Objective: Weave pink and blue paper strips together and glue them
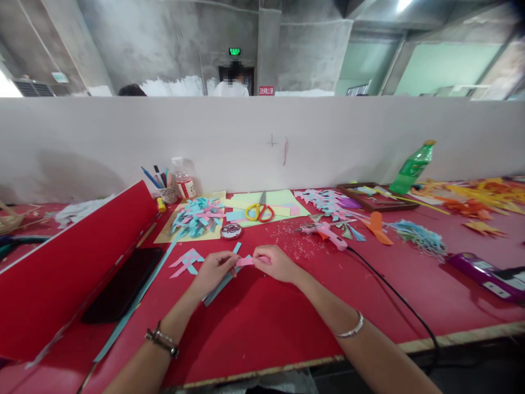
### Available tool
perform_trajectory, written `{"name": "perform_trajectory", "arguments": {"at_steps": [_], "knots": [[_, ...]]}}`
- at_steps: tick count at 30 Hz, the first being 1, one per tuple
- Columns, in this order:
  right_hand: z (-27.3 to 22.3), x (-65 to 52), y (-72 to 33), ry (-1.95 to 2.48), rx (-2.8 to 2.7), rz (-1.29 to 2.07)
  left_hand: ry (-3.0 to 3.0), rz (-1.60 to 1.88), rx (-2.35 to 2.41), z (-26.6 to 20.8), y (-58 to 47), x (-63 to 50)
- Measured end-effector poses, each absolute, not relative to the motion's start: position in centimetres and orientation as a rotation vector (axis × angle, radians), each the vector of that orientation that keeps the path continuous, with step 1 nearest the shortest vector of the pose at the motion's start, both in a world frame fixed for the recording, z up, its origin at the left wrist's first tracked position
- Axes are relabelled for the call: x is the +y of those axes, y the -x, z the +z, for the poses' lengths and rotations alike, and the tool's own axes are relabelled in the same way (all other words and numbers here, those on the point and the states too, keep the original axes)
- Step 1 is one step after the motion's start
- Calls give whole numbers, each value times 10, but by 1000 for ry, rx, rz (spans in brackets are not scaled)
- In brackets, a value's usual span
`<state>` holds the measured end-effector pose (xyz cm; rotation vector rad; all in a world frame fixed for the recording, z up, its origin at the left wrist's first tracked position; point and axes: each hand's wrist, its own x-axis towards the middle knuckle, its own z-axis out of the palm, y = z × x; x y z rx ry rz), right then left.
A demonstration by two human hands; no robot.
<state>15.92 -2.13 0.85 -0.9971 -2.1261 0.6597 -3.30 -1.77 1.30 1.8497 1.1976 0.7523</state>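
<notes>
Between my two hands, low over the red table, stretches a short pink paper strip (245, 261). My left hand (217, 268) pinches its left end between thumb and fingers. The right end is gripped by my right hand (273, 262), whose fingers curl into a fist. A blue paper strip (219, 287) runs slantwise behind and below my left hand; I cannot tell whether the hand touches it. Left of that hand lies a small woven pink and blue paper piece (188, 261). Yellow-and-red-handled scissors (260, 211) rest on pale paper sheets beyond my hands.
A pile of pink and blue paper pieces (197, 218) and a round tin (231, 231) lie beyond my left hand. A pink glue gun (330, 234) with a black cord lies to the right. A dark phone (123, 284) sits left, and a green bottle (412, 167) stands back right.
</notes>
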Motion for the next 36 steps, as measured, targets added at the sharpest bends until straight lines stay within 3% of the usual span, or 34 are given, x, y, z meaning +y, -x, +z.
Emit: {"name": "perform_trajectory", "arguments": {"at_steps": [18,36], "knots": [[4,-19,-158,1060,-2091,595,-1901,758,1153,12,30,-20],[4,-22,-157,1036,-2026,737,-1954,686,1222,11,31,-18]]}}
